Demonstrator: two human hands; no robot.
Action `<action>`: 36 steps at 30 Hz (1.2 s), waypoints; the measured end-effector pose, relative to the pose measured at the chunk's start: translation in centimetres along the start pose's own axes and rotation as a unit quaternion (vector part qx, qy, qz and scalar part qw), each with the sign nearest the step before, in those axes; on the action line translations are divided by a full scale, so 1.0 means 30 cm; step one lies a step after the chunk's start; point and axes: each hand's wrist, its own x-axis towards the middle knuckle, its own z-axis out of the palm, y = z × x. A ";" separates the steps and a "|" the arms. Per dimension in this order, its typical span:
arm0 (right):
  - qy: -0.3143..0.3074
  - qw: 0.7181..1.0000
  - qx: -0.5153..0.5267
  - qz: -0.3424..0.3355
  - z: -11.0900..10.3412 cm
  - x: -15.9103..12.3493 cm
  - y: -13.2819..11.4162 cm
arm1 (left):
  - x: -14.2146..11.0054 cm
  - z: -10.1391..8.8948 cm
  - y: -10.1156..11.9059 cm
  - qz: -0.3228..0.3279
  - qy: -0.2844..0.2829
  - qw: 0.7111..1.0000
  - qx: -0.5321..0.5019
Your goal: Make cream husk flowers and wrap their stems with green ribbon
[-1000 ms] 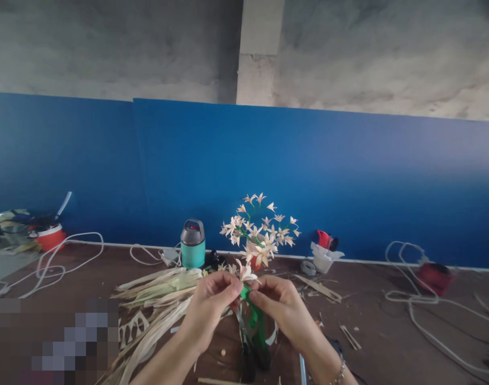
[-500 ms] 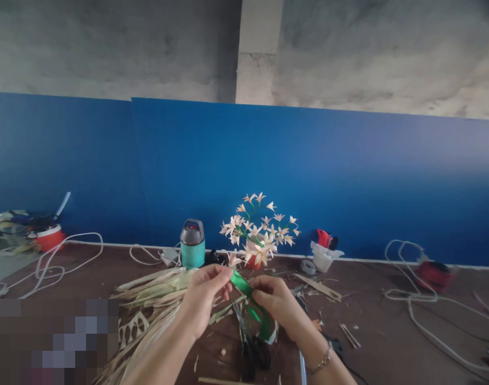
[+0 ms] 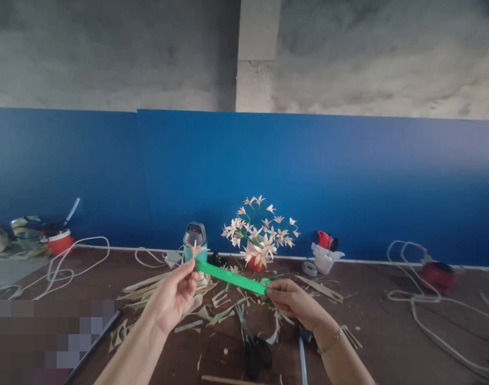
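Observation:
A strip of green tape (image 3: 232,277) is stretched taut between my two hands above the table. My left hand (image 3: 176,294) pinches its left end together with a small pale artificial flower (image 3: 196,249), whose petals stick up over the fingertips. The fingers of my right hand (image 3: 290,299) are closed on the tape's other end, where a bit more green shows behind them. Below lie black-handled scissors (image 3: 254,353), blades pointing away. Behind my hands, a bunch of similar flowers on green stems (image 3: 264,235) stands in an orange-red pot (image 3: 254,264).
Dried husk strips and scraps (image 3: 148,286) litter the brown table (image 3: 368,321). Along the blue partition (image 3: 328,171) stand a teal and grey jar (image 3: 194,235), a grey tape roll (image 3: 309,267), a white container (image 3: 323,259) and a red container (image 3: 60,243). White cords (image 3: 413,299) lie at both sides.
My left hand has moved left with the flower, away from my right hand. The green tape, slack and hanging before, is now pulled straight between them.

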 end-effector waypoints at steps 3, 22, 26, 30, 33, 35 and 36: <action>0.023 0.997 -0.069 -0.029 -0.003 0.002 0.026 | -0.017 -0.045 -0.069 -0.035 0.032 0.999 0.027; -0.005 0.962 0.257 -0.087 0.344 -0.040 0.131 | -0.051 -0.105 -0.390 -0.167 -0.117 0.977 0.056; 0.002 0.957 0.281 -0.067 0.361 -0.054 0.131 | -0.066 -0.097 -0.392 -0.155 -0.099 0.982 0.039; -0.009 0.956 0.288 -0.057 0.358 -0.054 0.129 | -0.073 -0.095 -0.391 -0.174 -0.061 0.983 0.016; 0.020 0.967 0.251 -0.044 0.338 -0.049 0.136 | -0.071 -0.098 -0.386 -0.209 -0.069 0.975 0.016; 0.058 0.975 0.211 -0.045 0.325 -0.045 0.145 | -0.070 -0.100 -0.376 -0.226 -0.063 0.972 0.018; 0.072 0.978 0.192 -0.049 0.320 -0.043 0.150 | -0.071 -0.100 -0.369 -0.233 -0.057 0.971 0.021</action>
